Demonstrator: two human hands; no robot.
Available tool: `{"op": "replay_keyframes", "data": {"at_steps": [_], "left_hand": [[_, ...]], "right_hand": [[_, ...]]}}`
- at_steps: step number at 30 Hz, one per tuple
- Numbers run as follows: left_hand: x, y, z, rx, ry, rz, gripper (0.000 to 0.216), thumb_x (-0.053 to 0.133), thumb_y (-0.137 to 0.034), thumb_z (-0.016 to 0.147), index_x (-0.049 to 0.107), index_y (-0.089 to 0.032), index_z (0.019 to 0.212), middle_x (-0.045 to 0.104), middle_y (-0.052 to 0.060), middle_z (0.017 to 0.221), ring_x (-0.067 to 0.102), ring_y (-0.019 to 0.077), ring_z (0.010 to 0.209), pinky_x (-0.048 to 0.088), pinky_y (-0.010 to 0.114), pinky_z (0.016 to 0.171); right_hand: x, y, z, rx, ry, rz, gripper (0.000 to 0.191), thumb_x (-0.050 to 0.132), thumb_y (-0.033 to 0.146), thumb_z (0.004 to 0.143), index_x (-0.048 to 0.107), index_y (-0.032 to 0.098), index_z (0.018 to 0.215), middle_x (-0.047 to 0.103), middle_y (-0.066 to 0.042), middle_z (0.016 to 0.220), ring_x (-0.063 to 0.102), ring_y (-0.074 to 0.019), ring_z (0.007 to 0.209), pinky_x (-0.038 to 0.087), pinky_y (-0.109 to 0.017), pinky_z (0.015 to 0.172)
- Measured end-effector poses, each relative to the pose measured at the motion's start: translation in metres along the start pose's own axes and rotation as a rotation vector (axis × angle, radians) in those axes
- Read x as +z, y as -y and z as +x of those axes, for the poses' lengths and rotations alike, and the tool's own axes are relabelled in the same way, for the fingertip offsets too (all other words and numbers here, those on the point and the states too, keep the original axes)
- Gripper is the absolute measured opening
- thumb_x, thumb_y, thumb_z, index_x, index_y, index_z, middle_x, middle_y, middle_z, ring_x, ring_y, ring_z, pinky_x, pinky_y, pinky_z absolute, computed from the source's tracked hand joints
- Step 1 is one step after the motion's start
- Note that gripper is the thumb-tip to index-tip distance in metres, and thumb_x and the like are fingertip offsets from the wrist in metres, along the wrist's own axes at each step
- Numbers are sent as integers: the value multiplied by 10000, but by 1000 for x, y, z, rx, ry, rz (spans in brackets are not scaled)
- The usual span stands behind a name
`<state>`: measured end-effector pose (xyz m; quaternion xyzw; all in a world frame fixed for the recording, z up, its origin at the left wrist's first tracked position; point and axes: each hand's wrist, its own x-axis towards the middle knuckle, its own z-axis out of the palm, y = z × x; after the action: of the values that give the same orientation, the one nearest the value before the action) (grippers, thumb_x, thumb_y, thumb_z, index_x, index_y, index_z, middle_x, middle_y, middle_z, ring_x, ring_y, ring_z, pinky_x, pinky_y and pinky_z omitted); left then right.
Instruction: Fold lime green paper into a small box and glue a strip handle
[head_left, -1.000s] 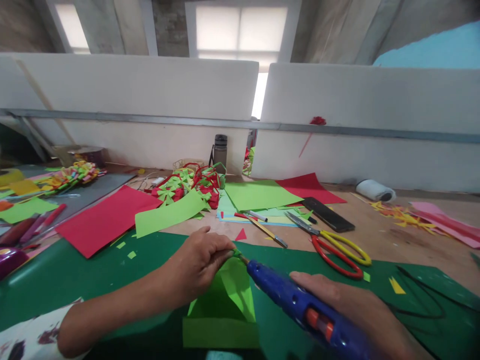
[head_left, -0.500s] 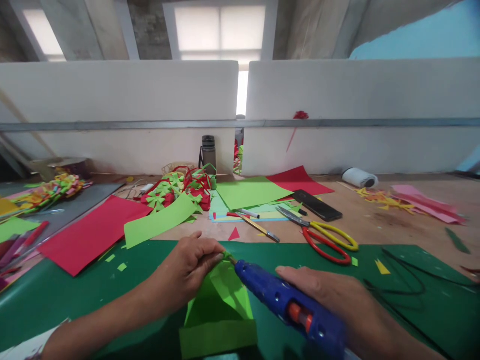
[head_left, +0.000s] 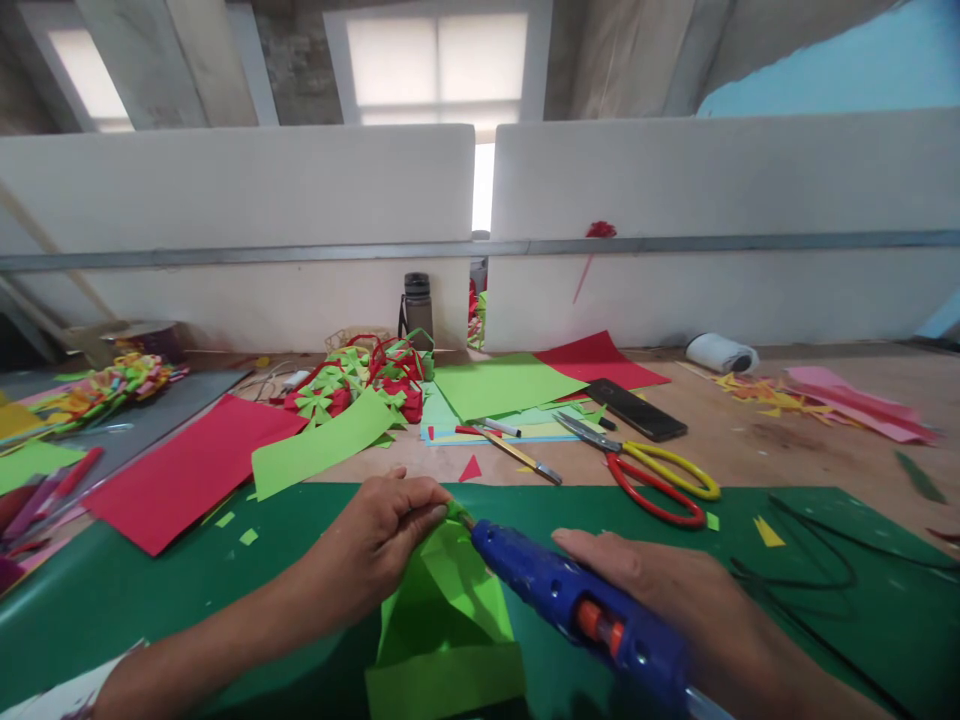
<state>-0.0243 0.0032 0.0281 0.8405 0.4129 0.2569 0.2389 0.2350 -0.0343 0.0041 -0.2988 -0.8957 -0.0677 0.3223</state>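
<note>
Blue glue gun [head_left: 551,588], folded green paper [head_left: 446,678]: one each, in two hands [head_left: 394,528] [head_left: 664,590].

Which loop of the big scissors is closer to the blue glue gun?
The red loop of the scissors: it lies on the side toward the blue glue gun, while the yellow loop sits farther away, beyond the red one.

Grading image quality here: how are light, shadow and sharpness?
Head view: the central window is nearly washed out; head view: shadow darkens the inside of the folded green paper; head view: the rear of the glue gun and the right hand look slightly soft.
</note>
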Motion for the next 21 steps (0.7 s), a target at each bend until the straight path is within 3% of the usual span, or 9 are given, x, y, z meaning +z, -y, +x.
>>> {"op": "replay_keyframes", "data": {"at_steps": [2,7,11,12,15,17,21], "left_hand": [[1,0,-1,-3,6,-16,316,337,-295,902,572,-160,739,465,-32,596,474,117,586,381,283,750],[0,0,-2,-29,-4,-78,300,367,-274,894,581,-151,724,484,-15,623,444,115,597,345,201,567],[-2,1,0,-56,0,-179,295,376,-291,885,531,-147,679,426,-33,589,384,95,543,322,178,510],[-3,1,0,-58,-5,-191,298,378,-299,881,519,-149,666,419,-33,586,381,95,543,327,177,509],[-2,4,0,-60,-27,-173,304,379,-322,875,525,-151,670,458,-16,614,420,111,580,357,186,533],[-1,5,0,-56,-40,-153,309,372,-335,878,555,-151,710,512,1,647,462,126,610,376,194,545],[-1,8,-2,-13,-129,-74,306,383,-329,879,602,-154,758,600,20,675,532,145,627,402,207,561]], "right_hand": [[3,0,-1,12,-7,0,466,491,225,831,372,211,1282,710,-45,971,687,-184,788,522,-229,693],[11,-18,-6,42,-105,-24,520,484,227,821,362,242,1327,713,-23,929,684,-181,721,527,-222,639],[9,-45,-3,-69,-37,-112,544,531,299,810,396,250,1334,685,-43,1010,673,-196,775,525,-234,606],[7,-49,-1,-68,-96,-144,491,503,309,825,433,261,1308,665,-51,1043,662,-207,824,523,-254,633],[2,-58,3,148,-170,-334,396,410,280,884,489,226,1268,576,-108,1112,620,-220,878,494,-304,689],[-2,-62,3,249,-125,-548,388,422,276,897,505,186,1264,585,-116,1003,605,-211,779,459,-297,627],[-5,-72,0,348,107,-969,410,474,229,886,495,199,1294,584,-54,683,562,-212,626,345,-294,545]]}}
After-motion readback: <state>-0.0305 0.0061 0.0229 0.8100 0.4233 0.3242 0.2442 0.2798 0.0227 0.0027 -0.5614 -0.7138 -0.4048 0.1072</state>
